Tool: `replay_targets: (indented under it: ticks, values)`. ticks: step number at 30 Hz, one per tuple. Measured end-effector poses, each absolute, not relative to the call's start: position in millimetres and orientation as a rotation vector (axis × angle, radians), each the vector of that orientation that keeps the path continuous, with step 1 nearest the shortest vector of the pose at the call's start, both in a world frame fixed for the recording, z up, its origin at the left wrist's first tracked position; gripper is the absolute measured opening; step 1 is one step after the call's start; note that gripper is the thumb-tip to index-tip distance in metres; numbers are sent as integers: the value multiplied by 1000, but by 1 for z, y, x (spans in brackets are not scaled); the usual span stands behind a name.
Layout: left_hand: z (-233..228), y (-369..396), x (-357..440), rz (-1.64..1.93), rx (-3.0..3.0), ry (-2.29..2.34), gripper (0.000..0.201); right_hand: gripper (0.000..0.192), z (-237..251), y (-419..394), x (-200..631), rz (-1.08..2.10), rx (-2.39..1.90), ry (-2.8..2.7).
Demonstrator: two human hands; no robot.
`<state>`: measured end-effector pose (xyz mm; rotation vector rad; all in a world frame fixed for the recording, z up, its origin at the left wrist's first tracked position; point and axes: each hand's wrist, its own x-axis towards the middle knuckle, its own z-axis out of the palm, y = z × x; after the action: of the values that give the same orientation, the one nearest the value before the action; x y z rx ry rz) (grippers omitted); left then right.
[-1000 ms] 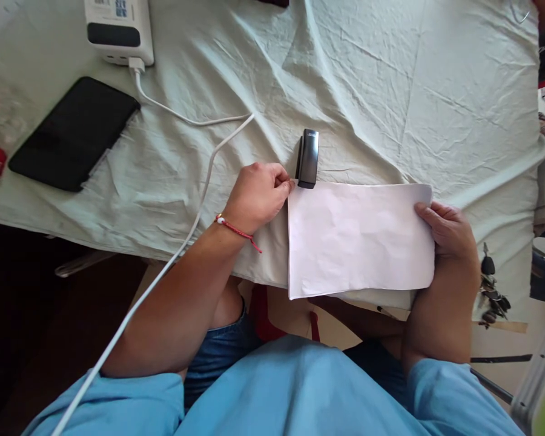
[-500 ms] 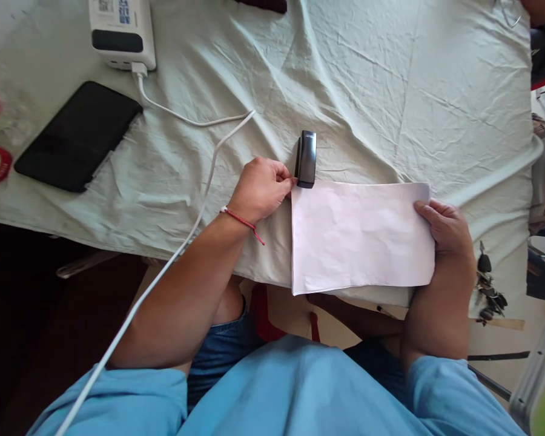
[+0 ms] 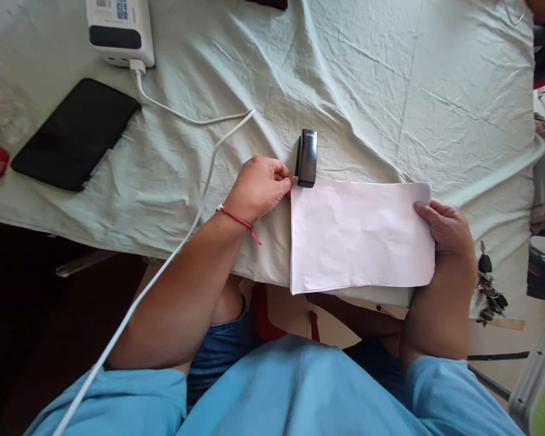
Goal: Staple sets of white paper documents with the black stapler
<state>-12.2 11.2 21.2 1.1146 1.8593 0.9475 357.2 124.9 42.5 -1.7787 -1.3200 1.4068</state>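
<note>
1. A wrinkled pale green cloth (image 3: 367, 79) covers the table across the upper part of the frame, its near edge hanging over toward the person.
2. A sheet of white paper (image 3: 358, 236) lies at centre right, its lower edge reaching past the cloth's edge.
3. A black phone (image 3: 75, 133) lies face up at the upper left, well apart from the paper.
4. A white power bank (image 3: 120, 30) sits at the top left, a white cable (image 3: 181, 212) running from it down to the lower left.
5. The right hand (image 3: 445, 230) holds the paper's right edge, fingers lying on top.
6. The left hand (image 3: 258, 188) is curled, fingertips pinching the paper's upper left corner.
7. A small black stapler (image 3: 307, 157) stands just above that corner, touching the paper's top edge beside the left fingertips.
</note>
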Motion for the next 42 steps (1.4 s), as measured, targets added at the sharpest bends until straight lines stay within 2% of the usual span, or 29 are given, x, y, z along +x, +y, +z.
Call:
replay_targets:
  ticks: [5,9,11,14,19,24,30,33,38,42]
  values:
    - [26,11,-10,1082,1103,1917,5,35,43,125,357,1411,-1779,-1308]
    - [32,9,-8,1240,1100,1869,30,34,45,124,355,1411,-1776,-1307]
    - [34,8,-8,1162,1134,1837,41,33,45,123,355,1413,-1780,-1307]
    - [35,10,-8,1002,1181,1784,45,30,45,124,355,1416,-1787,-1303]
    - [33,18,-5,903,1197,1773,45,36,42,125,357,1427,-1796,-1308]
    - [28,22,-1,977,1220,1799,44,47,40,125,359,1404,-1800,-1324]
    - [27,31,-11,1042,1148,1775,34,43,37,115,370,1445,-1807,-1350]
    - [34,29,-13,956,1242,1817,29,40,33,96,385,1435,-1804,-1342]
    - [41,7,-8,716,1398,1880,30,45,24,50,402,1383,-1824,-1317]
    - [41,-3,-7,610,1453,1837,24,47,19,21,400,1377,-1792,-1313]
